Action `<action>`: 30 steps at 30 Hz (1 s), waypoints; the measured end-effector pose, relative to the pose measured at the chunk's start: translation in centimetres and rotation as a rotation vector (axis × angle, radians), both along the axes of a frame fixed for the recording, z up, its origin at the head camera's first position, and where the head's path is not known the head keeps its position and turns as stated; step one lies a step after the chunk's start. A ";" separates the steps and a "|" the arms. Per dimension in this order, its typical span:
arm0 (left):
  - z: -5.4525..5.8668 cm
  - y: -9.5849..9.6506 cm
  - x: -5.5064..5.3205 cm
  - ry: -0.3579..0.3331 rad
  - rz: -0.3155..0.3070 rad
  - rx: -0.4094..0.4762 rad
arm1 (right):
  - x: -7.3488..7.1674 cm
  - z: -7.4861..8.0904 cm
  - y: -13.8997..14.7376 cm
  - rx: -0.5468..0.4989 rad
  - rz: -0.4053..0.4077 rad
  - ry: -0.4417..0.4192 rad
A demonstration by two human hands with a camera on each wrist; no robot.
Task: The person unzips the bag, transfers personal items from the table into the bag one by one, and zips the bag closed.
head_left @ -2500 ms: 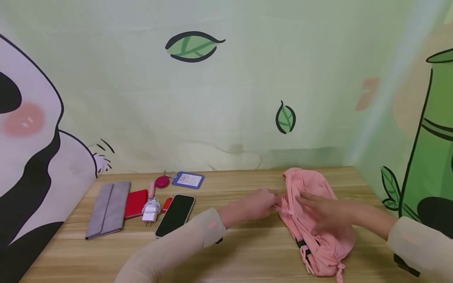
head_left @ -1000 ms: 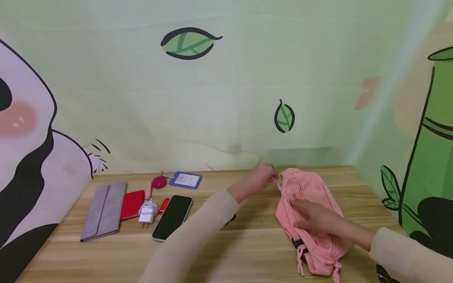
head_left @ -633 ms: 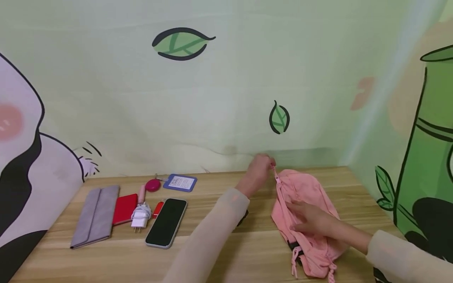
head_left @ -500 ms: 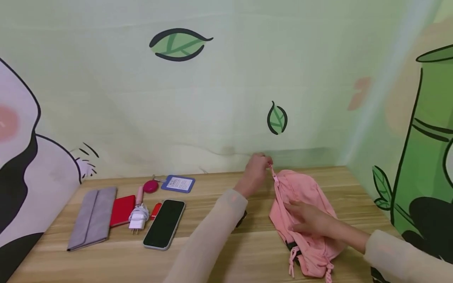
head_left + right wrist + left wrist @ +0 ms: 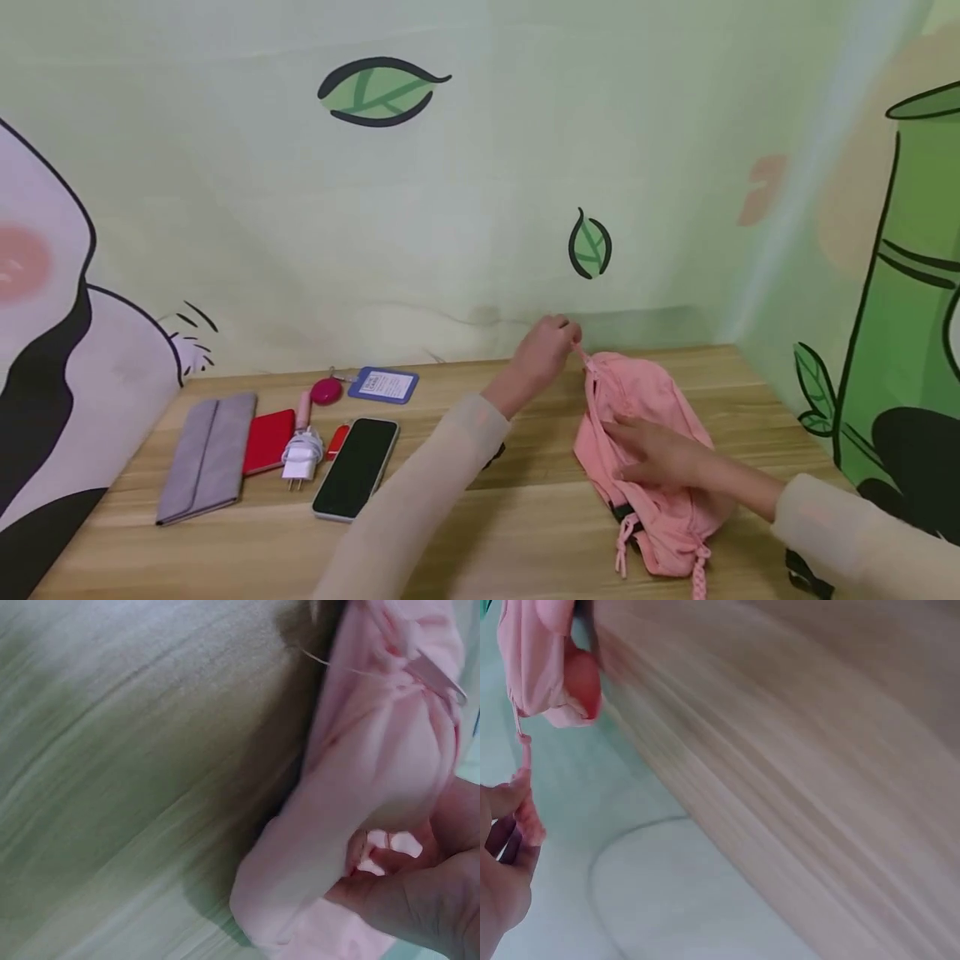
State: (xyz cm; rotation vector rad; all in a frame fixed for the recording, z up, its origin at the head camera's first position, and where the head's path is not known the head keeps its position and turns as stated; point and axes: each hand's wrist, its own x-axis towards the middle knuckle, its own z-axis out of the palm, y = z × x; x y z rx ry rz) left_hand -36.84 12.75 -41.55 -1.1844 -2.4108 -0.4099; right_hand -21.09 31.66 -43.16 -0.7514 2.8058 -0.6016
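Observation:
A pink fabric bag point(image 5: 645, 383) lies on the wooden table, right of the middle. At its far left corner my left hand point(image 5: 542, 357) pinches the pink braided zipper pull point(image 5: 529, 817), drawn taut away from the bag in the left wrist view. My right hand point(image 5: 663, 454) grips the bag's fabric near the middle, thumb and fingers spread over a fold in the head view. In the right wrist view the fingertips of the right hand point(image 5: 420, 900) are partly hidden behind the cloth. More braided pulls point(image 5: 624, 542) hang at the bag's near end, beside a black strap piece.
To the left lie a grey folder point(image 5: 206, 458), a red notebook point(image 5: 270, 440), a white charger point(image 5: 302, 457) with its cable, a red tag point(image 5: 337, 440), a phone point(image 5: 356, 471), a round magenta object point(image 5: 326, 392) and a blue card holder point(image 5: 384, 385). A printed cloth backdrop point(image 5: 480, 208) stands behind.
My left hand has moved from the bag's left side to its far corner, drawing the zipper pull along. My right hand has settled lower on the bag. The view has shifted slightly.

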 end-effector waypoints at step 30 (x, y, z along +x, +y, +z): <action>-3.4 -4.6 10.2 0.085 -0.338 -0.446 | 1.5 3.3 1.3 -0.168 -0.232 0.053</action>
